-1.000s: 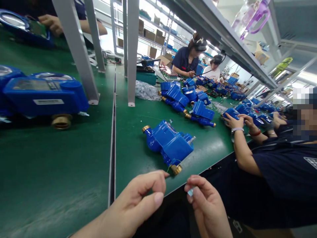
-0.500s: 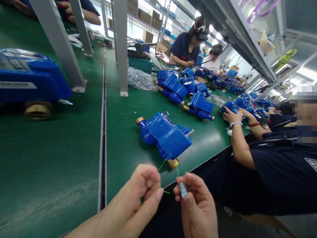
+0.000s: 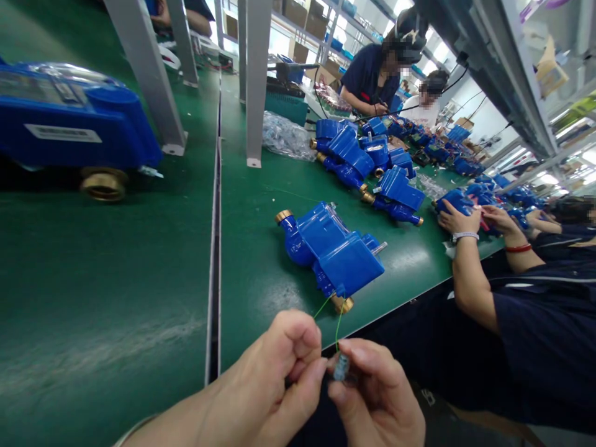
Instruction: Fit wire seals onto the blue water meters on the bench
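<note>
A blue water meter (image 3: 333,248) with brass threaded ends lies on the green bench in front of me. From its near end a thin green wire (image 3: 338,323) runs in two strands to my hands. My left hand (image 3: 284,379) is closed in a pinch on one strand, its fingertips almost at the seal. Between the thumb and fingers of my right hand (image 3: 377,391) is a small clear-and-bluish seal (image 3: 341,367), and the other strand leads down to it. The wire's tip is hidden by my fingers.
Another large blue meter (image 3: 88,124) sits at the left, beyond a gap (image 3: 215,267) between bench tops. More meters (image 3: 347,152) cluster at the back. Grey posts (image 3: 256,81) stand on the bench. At the right, a co-worker's hands (image 3: 460,220) handle a meter.
My hands have come closer together, the left fingertips now meeting the seal in the right hand. The wire end that stuck out past my left thumb is no longer visible. The view has shifted left.
</note>
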Demonstrator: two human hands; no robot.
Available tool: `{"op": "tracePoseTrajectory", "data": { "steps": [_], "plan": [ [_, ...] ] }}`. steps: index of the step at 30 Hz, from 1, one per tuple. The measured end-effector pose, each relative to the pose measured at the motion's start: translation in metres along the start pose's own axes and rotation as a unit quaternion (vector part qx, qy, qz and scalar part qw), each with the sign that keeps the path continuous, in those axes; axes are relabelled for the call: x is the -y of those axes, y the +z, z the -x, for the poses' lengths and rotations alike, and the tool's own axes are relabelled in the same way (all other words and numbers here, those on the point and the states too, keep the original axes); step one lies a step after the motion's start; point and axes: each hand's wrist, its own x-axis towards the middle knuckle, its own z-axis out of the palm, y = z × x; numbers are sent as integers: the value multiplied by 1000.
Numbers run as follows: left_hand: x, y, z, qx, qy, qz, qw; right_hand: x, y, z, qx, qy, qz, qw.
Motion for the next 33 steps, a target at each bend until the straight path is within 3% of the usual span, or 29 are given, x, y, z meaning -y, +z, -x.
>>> {"op": "tracePoseTrajectory", "data": {
  "steps": [12, 19, 22, 26, 29, 33],
  "plan": [
    [0, 0, 2, 0, 17, -29, 999, -2, -1, 4, 13, -67, 57, 996],
    [0, 3, 1, 3, -9, 41, 999, -6, -4, 1, 19, -19, 5, 1000],
    [1, 3, 1, 3, -20, 21, 1000, -6, -5, -4, 49, -2, -39, 998],
    [1, 3, 0, 6, -42, -3, 999, -4, 1, -9, 20, 47, -103, 993],
    [-2, 3, -2, 33, -71, 98, 992, -6, 2, -8, 34, 32, -74, 996],
    [-5, -2, -6, 83, -100, 225, 966, -11, -3, -4, 69, -43, 22, 996]
  ]
}}
